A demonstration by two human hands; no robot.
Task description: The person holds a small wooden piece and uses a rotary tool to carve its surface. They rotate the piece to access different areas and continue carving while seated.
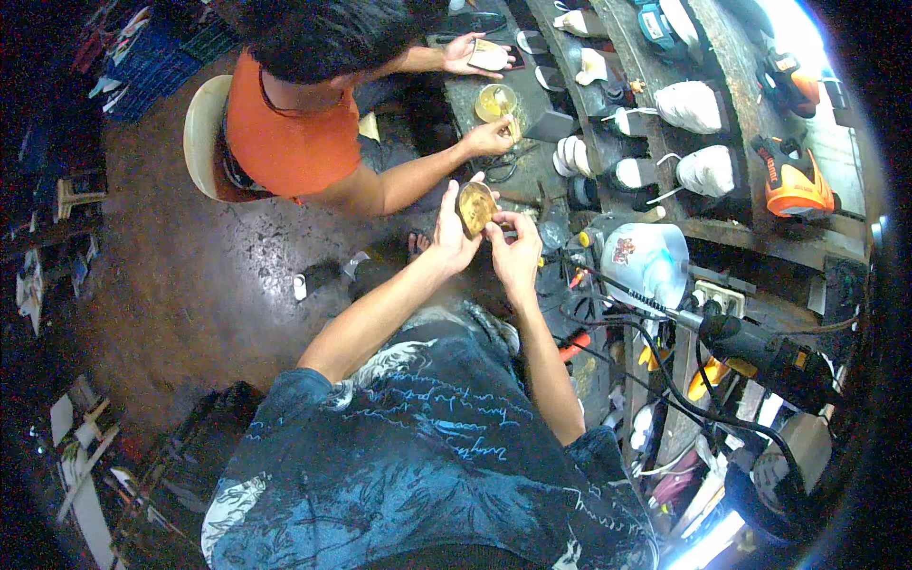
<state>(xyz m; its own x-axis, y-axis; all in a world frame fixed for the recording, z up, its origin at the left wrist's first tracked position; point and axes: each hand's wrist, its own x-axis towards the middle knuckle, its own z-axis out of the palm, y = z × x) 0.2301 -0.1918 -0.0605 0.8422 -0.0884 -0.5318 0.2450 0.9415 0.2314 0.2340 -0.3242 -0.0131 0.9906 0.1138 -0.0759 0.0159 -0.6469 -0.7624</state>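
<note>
An oval golden-brown piece [476, 210] with darker specks and a dark edge lies in my left hand [458, 234], the fingers curled round its far side. Its exact kind I cannot make out. At its lower right edge, the fingertips of my right hand [515, 249] are pinched together against it. Just beyond my hands, a seated co-worker's hand [490, 139] holds a small pale stick-like thing beside a round tub of yellow stuff [496, 102]. The co-worker's other hand [462, 55] lies palm up with a pale flat piece [488, 55] on it.
The co-worker in an orange top [294, 123] sits on a pale plastic chair [204, 138] at the left. Wooden racks at the right hold white shoes [689, 106] and an orange-and-black shoe [796, 180]. Nearer are a translucent container [646, 264], a dark power tool [760, 347] and tangled cables.
</note>
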